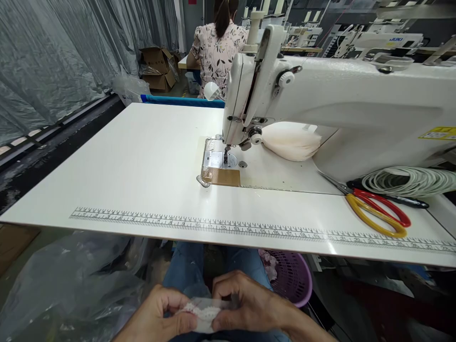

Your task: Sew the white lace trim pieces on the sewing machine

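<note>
Sheer white piece [204,314], small with a bumpy, lacy band, sits pinched by the thumbs and fingers of left hand [162,314] and right hand [245,304], long axis running side to side, above the jeans [187,266], near the front edge of the table [142,161].

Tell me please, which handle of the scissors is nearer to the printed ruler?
The yellow handle; the red handle lies farther back, nearer the coiled cord.
</note>
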`<state>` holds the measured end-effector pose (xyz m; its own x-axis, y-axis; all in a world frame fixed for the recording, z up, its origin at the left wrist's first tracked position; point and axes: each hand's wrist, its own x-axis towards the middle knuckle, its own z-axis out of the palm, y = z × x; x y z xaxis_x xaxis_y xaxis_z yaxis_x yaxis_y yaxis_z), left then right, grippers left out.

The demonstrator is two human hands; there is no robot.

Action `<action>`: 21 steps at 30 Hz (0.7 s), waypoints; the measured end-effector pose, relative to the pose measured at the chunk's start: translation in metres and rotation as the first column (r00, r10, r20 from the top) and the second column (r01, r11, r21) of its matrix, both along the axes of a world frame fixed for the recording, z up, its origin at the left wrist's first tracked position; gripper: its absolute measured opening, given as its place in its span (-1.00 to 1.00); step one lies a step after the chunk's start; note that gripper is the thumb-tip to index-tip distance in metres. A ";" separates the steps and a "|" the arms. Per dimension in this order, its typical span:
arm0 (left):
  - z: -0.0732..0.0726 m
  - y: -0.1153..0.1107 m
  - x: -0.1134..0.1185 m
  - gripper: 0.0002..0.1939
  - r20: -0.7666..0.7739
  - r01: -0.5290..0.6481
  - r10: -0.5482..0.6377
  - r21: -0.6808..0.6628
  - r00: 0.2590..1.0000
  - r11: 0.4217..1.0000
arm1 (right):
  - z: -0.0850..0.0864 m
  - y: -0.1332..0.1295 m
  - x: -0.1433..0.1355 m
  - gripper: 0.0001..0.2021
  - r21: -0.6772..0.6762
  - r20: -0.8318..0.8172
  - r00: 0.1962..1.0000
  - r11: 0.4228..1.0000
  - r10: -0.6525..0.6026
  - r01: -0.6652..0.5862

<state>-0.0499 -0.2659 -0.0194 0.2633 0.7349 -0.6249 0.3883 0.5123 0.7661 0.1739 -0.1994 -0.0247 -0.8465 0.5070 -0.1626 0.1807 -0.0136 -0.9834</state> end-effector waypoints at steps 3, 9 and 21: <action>0.001 0.002 0.002 -0.43 0.027 0.028 -0.028 -0.016 0.999 0.999 | -0.002 -0.001 0.001 -0.54 -0.034 -0.013 1.000 0.999 0.005 -0.006; 0.006 0.005 0.003 -0.38 0.107 -0.012 0.019 -0.066 0.994 0.998 | 0.000 -0.001 0.001 -0.52 -0.073 -0.032 0.999 0.997 0.004 -0.006; 0.009 0.007 0.004 -0.42 0.238 -0.013 0.039 -0.109 0.970 0.994 | 0.005 -0.003 -0.004 -0.45 -0.052 -0.031 0.998 0.998 -0.046 0.044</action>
<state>-0.0463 -0.2586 -0.0108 0.3966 0.6765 -0.6206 0.1853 0.6031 0.7759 0.1694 -0.2020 -0.0198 -0.8282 0.5362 -0.1627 0.1471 -0.0721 -0.9865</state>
